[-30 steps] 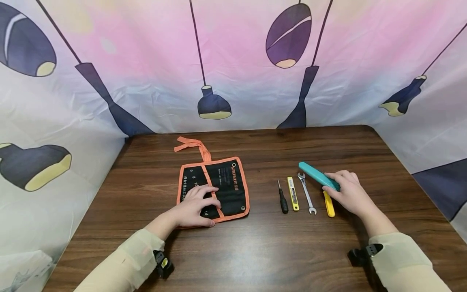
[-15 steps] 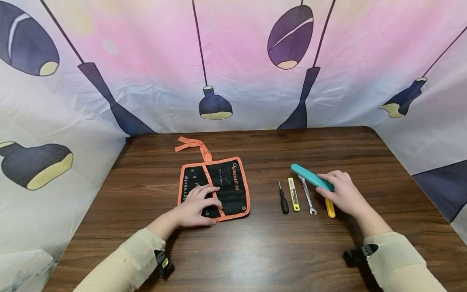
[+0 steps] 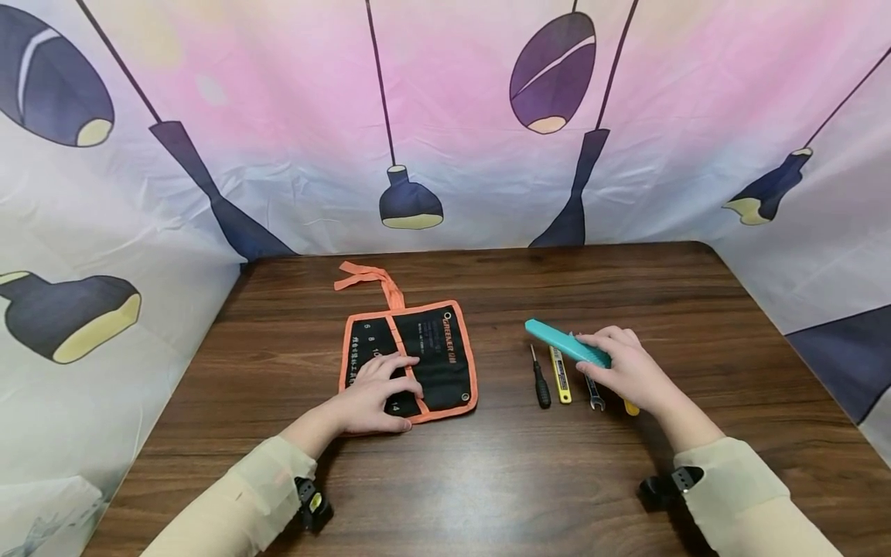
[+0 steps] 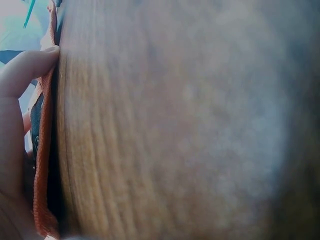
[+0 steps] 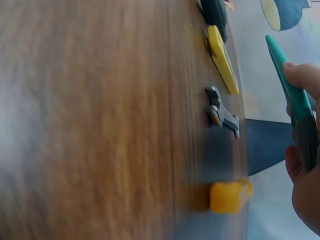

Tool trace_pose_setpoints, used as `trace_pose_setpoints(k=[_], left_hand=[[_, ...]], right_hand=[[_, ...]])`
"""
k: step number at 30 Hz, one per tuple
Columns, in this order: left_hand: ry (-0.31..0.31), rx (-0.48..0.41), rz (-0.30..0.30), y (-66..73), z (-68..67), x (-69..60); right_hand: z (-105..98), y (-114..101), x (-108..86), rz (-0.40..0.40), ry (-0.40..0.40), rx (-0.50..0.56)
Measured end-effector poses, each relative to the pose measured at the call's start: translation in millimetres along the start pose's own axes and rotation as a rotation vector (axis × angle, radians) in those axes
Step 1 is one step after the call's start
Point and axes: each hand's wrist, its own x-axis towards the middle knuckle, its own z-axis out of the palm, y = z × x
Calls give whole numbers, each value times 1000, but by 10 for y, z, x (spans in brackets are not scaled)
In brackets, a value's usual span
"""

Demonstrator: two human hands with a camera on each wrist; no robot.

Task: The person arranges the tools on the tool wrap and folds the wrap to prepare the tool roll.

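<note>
Pouch, black with orange trim, lies flat on the table beneath the left hand. The left hand rests on it with relaxed, spread fingers and grips nothing; its thumb lies at the pouch's near edge, as the left wrist view confirms. Orange ties extend from the pouch's far edge, beyond the left hand's fingertips. To the right of the left hand, well apart from it, lies the screwdriver, black handle toward the person. Next is a flat yellow tool, left of the right hand, its far end partly covered by the teal tool. The right hand grasps the teal tool near one end, between thumb and fingers; the free end points left and away from the person. The right wrist view shows the teal tool raised off the table. Below this grasp lies the wrench, of which the near end is visible. An orange-yellow handle lies below the right hand, mostly hidden by it in the head view.
</note>
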Motion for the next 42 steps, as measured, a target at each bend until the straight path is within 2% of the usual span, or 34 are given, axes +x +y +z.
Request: trace_pose_setpoints(k=[6,20,24,33,42], left_hand=[[12,-3,6,-3,-1,-2],[17,-3,16,10,0,-2],[26,-6,20,15,-3,-3],[28,-5,14,7,7,-2],[34,-3,15,14,-3,-3]], right_hand=[[55,-60,25,-50,-13,1],[200,-212,69,-146,-128,40],[245,-256,69,-187,-139,59],[328,-357,65,-222,-215,64],[410,-427,87,-266,-246,76]])
